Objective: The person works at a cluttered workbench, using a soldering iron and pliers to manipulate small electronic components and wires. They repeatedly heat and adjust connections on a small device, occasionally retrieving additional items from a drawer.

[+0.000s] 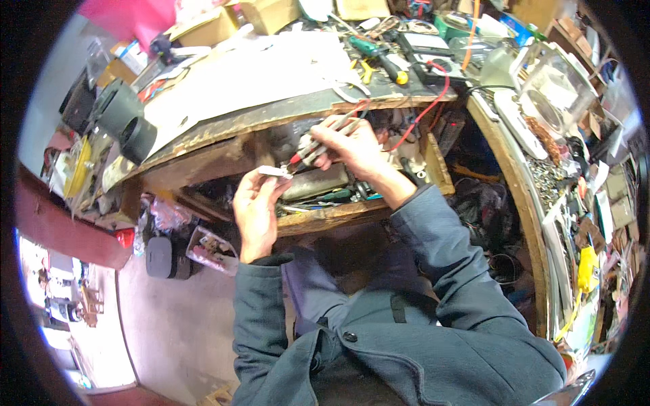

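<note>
Left hand (pixel 256 215): raised over the drawer, its thumb and fingertips clamped together on a small white piece (pixel 273 172).
White piece: short, narrow and pale all over, brightly lit along its upper side, its right end sticking out past the fingertips; finer detail is too small to tell. It sits in the air above the open drawer, left of the other hand.
Right hand (pixel 352 147): fingers closed around a slim red-tipped tool (pixel 296 160), the back of the hand facing up; whether they grip a second slender thing cannot be told.
Red-tipped tool: slants down to the left, its dark point close to the white piece's right end; whether the two touch cannot be told.
Red wire (pixel 437 101): loops from beside a dark boxy device (pixel 425 43) with a pale panel, down toward the right hand.
Drawer (pixel 332 219): wooden, pulled out below the hands, crowded with slender tools and loose parts.
Workbench (pixel 254 126): worn wooden front edge, with a large white sheet (pixel 264 74) spread over its left part.
Bench tools: a green-handled tool (pixel 364 47) and a black handle with a yellow end (pixel 394 71) lie beyond the hands, right of the sheet.
Left end: two dark cylindrical containers (pixel 118 107) stand beside the sheet.
Floor: a dark bin (pixel 161 257) next to an open box (pixel 212 249) of odds and ends.
</note>
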